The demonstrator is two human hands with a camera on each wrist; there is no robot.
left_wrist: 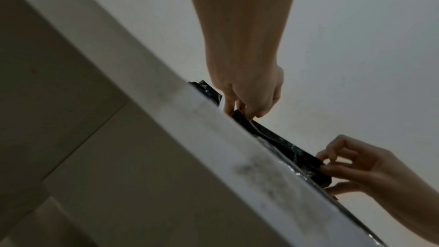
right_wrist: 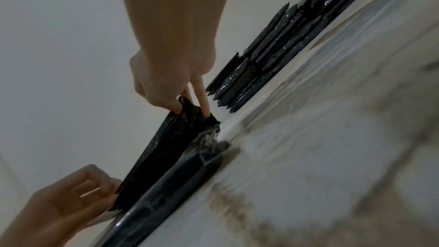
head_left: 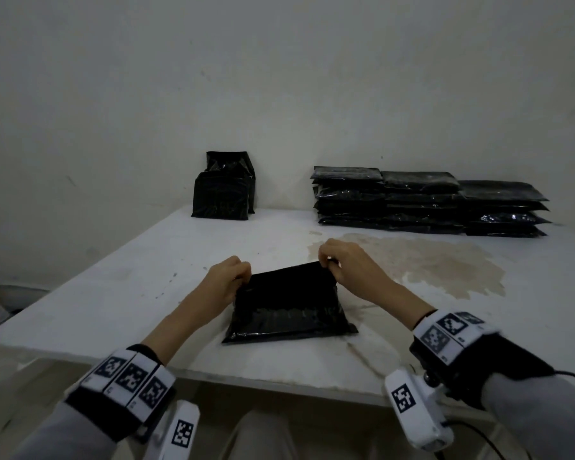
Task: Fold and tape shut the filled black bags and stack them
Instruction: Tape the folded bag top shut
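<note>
Trouble, as I judge it, would come from pulling unevenly: if one corner of the flap leads the other, the fold will land crooked, and slick film could slip from my fingertips. Pulling too hard might also drag the whole bag (head_left: pixel 289 307) toward the near edge of the desk (head_left: pixel 113 293), since nothing weighs it down but its own filling. I see no tape anywhere in view, so sealing may mean letting go of the fold, which could then spring back up.

My left hand (head_left: pixel 228 280) has a narrow grip, fingers curled and pinching the left corner of the bag's open far edge. My right hand (head_left: pixel 346 263) pinches the right corner the same way; the right wrist view shows one finger pressed straight against the film. Between them the flap stands lifted off the filled body.

The bag lies flat on the desk, near its front edge, in the middle. Far right, against the wall, sits the pile of flat bags (head_left: pixel 429 202); far left of it, upright bags (head_left: pixel 224 190) stand by the wall.
</note>
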